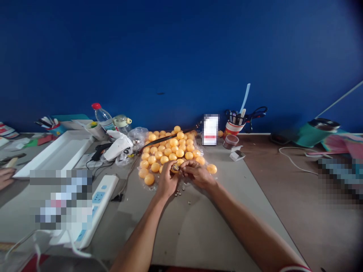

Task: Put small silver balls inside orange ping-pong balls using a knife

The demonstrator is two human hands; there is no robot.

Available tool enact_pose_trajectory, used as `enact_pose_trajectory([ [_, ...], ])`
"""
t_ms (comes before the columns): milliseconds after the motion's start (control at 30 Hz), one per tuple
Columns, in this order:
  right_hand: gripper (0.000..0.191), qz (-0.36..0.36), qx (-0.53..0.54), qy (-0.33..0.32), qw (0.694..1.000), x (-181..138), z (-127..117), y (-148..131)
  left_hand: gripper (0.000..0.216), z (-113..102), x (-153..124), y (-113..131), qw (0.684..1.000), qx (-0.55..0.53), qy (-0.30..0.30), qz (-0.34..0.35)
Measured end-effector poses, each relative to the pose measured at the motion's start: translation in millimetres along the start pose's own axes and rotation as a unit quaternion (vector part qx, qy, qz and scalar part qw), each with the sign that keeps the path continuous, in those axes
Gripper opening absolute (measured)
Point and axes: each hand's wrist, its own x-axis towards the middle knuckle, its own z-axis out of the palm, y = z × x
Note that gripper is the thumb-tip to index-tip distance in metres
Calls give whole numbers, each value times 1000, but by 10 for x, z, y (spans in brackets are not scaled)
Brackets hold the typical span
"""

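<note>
My left hand (168, 182) is closed round an orange ball, the size of a ping-pong ball, whose visible side carries small shiny metal beads (176, 167). Close against its right side, my right hand (199, 174) has thumb and fingers pinched together; whatever they hold is too small to make out. Just below the hands, several loose metal beads (177, 193) lie on the grey table mat (195, 234). Behind them, many orange balls (180, 153) rest on clear plastic (147, 186), with a dark, thin rod-like thing (161, 139) lying across them.
To the left are a white power strip (98, 207), a white tray (61, 155), a glue gun (99, 152) and a bottle (103, 118). Another person's hand (6, 177) shows at the left edge. A cup of scissors (234, 128) and a small round tub (231, 141) stand at the back right.
</note>
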Motion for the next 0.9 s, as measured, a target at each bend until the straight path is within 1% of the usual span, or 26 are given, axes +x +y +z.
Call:
enact_pose_trajectory([
  [100, 24, -10, -43, 5, 999, 11, -8, 16, 38, 11, -11, -21, 999, -24, -18, -29],
  [167, 24, -15, -62, 14, 998, 9, 2, 12, 37, 17, -14, -33, 999, -22, -16, -26],
  [233, 24, -18, -72, 23, 997, -2, 26, -8, 37, 22, -13, -42, 1000, -4, -7, -9],
  [333, 24, -24, -87, 28, 996, -27, 72, -54, 37, 25, -5, -51, 999, 38, 7, 34],
  [467, 24, -46, -104, 40, 993, -48, 114, -91, 38, 24, 0, -46, 994, 72, 16, 81],
  [667, 25, -49, -132, 31, 990, -36, 127, -81, 41, 26, -10, 10, 991, 82, 9, 110],
  [900, 26, -30, -97, 42, 994, -40, 143, -82, 44, 34, -29, 16, 989, 93, -3, 113],
])
